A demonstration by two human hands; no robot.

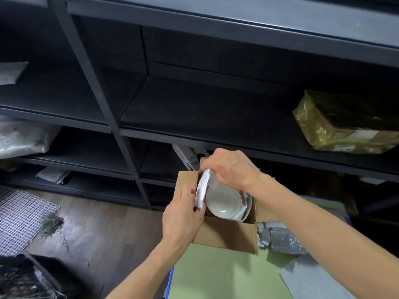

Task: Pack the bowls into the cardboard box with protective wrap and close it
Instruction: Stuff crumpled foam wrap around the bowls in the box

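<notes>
An open cardboard box (228, 235) stands on a green surface (220, 275). Inside it sits a pale glazed bowl (224, 200) with a reddish-brown outer rim, on white foam wrap (246, 209). A white foam sheet (203, 190) stands upright along the bowl's left side. My left hand (183, 216) pinches the sheet's lower edge at the box's left wall. My right hand (231, 169) reaches over the box from the far side, its fingers curled on the top of the sheet. Whether more bowls lie beneath is hidden.
Dark metal shelving (133, 130) fills the background, with a plastic-wrapped parcel (343, 124) at right and bagged items at left. Grey foam pieces (285, 240) lie right of the box. A white mesh mat (21, 216) and dark debris are on the wooden floor at left.
</notes>
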